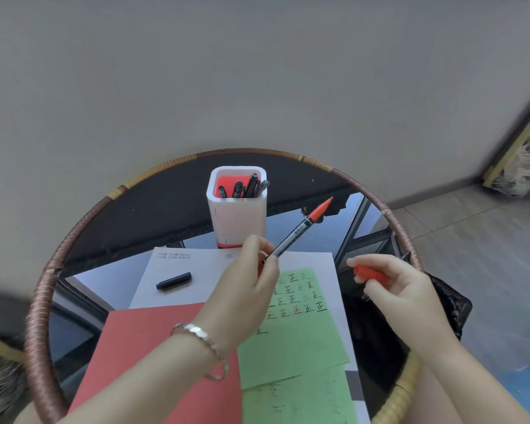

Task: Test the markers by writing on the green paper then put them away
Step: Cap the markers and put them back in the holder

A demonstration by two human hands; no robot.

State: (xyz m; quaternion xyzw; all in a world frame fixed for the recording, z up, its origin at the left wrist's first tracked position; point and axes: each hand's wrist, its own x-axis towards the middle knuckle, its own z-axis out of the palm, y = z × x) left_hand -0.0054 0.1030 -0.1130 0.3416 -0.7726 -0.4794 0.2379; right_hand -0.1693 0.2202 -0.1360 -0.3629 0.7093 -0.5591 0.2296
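both forearms reach in over the red paper (153,356) and green paper (297,341) on the round glass desk (104,234); the left hand (245,289) pinches a red-tipped marker (300,229) by its lower barrel, tip raised toward the white pen holder (237,206), while the right hand (392,286) is curled around what looks like its red cap (369,273). a black cap (173,281) lies loose on the white sheet (193,270). light, stiff and smooth, the marker should handle best gripped mid-barrel, clear of the inky tip.

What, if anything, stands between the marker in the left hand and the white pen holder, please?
Nothing visible does. The left hand holds the marker above the papers, and the pen holder stands just behind, open-topped, with several pens already inside.
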